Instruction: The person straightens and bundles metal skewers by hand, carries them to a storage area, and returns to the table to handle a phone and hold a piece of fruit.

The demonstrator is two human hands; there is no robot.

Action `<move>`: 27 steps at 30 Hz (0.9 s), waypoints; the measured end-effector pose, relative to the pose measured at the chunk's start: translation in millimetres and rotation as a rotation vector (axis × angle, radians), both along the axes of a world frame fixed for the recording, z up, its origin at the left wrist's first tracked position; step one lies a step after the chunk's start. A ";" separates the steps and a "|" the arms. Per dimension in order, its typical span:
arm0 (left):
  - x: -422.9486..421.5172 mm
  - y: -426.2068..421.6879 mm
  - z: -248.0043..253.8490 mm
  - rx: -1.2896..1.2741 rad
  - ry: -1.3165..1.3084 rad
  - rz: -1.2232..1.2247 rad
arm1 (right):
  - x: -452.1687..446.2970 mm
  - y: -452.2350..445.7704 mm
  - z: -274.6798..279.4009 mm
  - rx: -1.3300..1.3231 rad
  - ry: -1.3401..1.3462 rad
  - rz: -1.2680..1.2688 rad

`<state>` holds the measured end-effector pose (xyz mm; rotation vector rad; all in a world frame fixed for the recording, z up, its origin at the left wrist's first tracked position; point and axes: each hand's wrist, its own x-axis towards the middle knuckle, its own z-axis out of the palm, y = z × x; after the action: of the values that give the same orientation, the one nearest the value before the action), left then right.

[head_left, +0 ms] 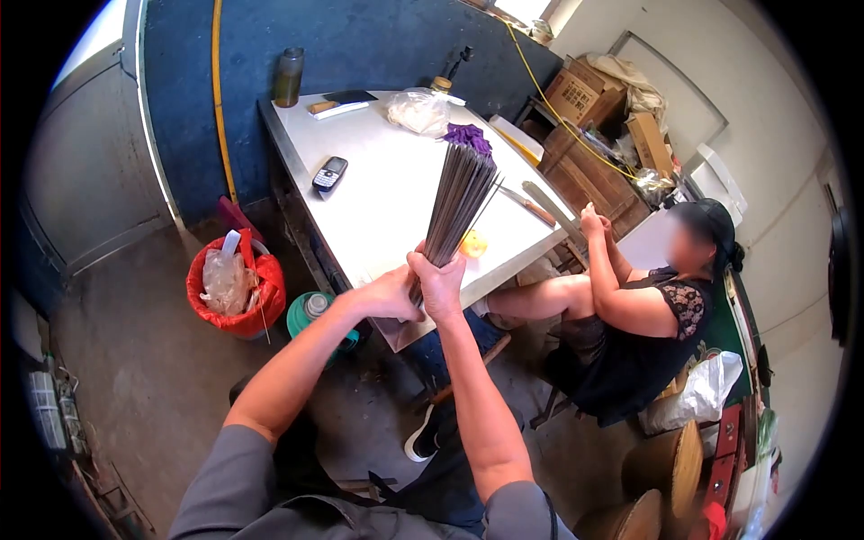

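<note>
Both hands [438, 286] around a bundle of thin dark rods [456, 198] at a white-topped table [382, 216] bearing a phone [330, 175]

Rods [453, 200] over near end of table [378, 207]. Phone [330, 175] left; jar [289, 78] far-left corner; bag [418, 111] right of jar. Bin [212, 308] on floor left of table, flask [314, 307] beside it. Person [621, 351] at right.

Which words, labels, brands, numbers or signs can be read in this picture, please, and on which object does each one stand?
No text can be read with certainty.
Cardboard box: dark printing on its side, too small and blurred to read.
Keypad phone: any marks on its keys or screen are too small to read.
Bundle of thin dark rods: no lettering visible.
</note>
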<state>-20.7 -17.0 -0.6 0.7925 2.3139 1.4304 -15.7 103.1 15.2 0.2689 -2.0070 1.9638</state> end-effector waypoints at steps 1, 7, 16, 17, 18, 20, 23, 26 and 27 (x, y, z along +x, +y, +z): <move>0.3 -13.0 8.1 -0.016 0.031 -0.064 | -0.5 -0.4 -0.9 -0.013 0.017 -0.004; -7.6 -58.1 19.3 0.421 0.039 0.015 | -9.6 -7.4 -9.2 0.012 0.042 -0.018; 6.9 -53.8 45.5 0.853 -0.182 -0.190 | 32.4 -51.5 -6.8 0.154 0.239 0.234; 8.6 -51.5 40.6 0.938 -0.185 -0.212 | 41.2 -50.0 -0.5 0.154 0.244 0.228; 14.7 -46.7 38.4 1.024 -0.187 -0.232 | 50.4 -47.2 6.7 0.123 -0.025 0.301; 29.6 -38.1 37.7 1.022 -0.268 -0.148 | 64.6 -39.6 10.9 0.087 -0.289 0.369; 51.3 -26.2 42.3 0.972 -0.438 -0.056 | 88.6 -28.7 5.5 0.040 -0.342 0.413; 69.5 -4.5 30.6 0.896 -0.501 0.087 | 122.2 -16.4 -5.6 -0.088 -0.365 0.404; 76.7 -0.6 24.9 0.942 -0.556 0.065 | 131.1 -9.5 -21.8 -0.039 -0.438 0.375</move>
<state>56.0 -17.6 24.2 0.4122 1.2089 2.4111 115.4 93.5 -6.7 0.2346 -2.3135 2.4673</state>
